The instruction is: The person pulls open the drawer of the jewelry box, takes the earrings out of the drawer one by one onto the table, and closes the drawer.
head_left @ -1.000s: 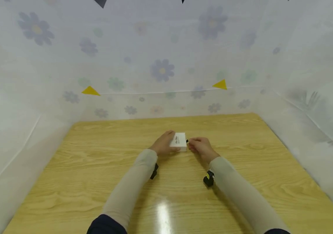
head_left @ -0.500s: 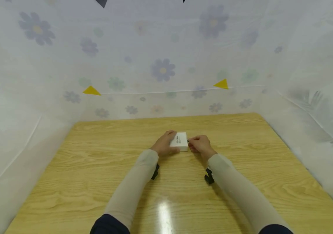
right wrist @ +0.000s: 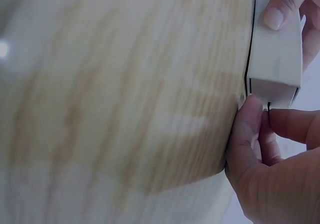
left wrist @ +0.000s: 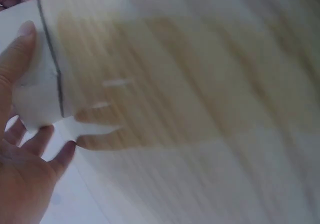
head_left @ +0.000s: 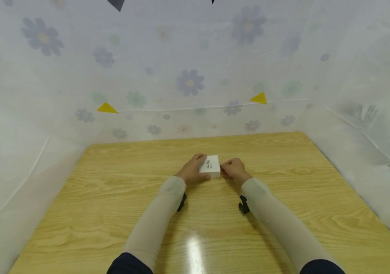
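A small white box (head_left: 213, 163) with dark lettering on its top lies on the wooden table, toward the far side. My left hand (head_left: 191, 169) grips it from the left; the thumb presses along the near side and the fingers reach around the far side. At the box's right end, my right hand (head_left: 235, 169) pinches a thin black tab (right wrist: 269, 107) between thumb and fingertips. The tab comes out of the end face, and the fingers cover most of it. In the left wrist view the box (left wrist: 42, 91) shows its near side under my thumb.
The wood-grained table (head_left: 119, 198) runs to a white flowered curtain (head_left: 167, 72) at the back. Plain white sheets stand along both sides. Yellow triangles (head_left: 107, 108) mark the back curtain. A bright reflection lies on the near tabletop.
The right fingertips have come closer to the box's end, so less of the black tab shows. My left hand and the box have hardly moved.
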